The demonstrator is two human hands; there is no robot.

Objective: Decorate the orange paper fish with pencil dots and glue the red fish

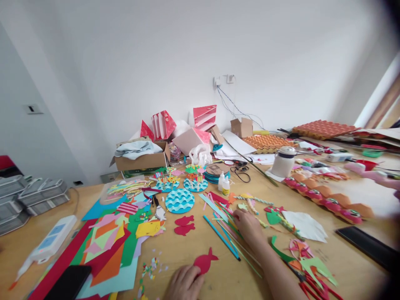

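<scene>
My left hand (184, 284), at the table's front edge, has its fingers bent together over the head end of a red paper fish (204, 261), whose tail points up and right. My right hand (247, 225) reaches farther out, beside a bundle of narrow paper strips (229, 228). Its fingers are curled, and whatever lies under the fingertips is hidden. Two more red paper fish (184, 225) lie flat beyond my left hand. Near the right fingertips are a pale green cutout (242, 206) and a braided paper cord (261, 201).
Coloured paper sheets (109, 266) and a black phone (68, 283) cover the left side. Glue bottles (225, 187) and a blue wavy disc (179, 201) stand farther back. Red-handled scissors (312, 285) lie by scraps at front right. An egg-tray strip (325, 198) is beyond, near another person's hand (389, 180).
</scene>
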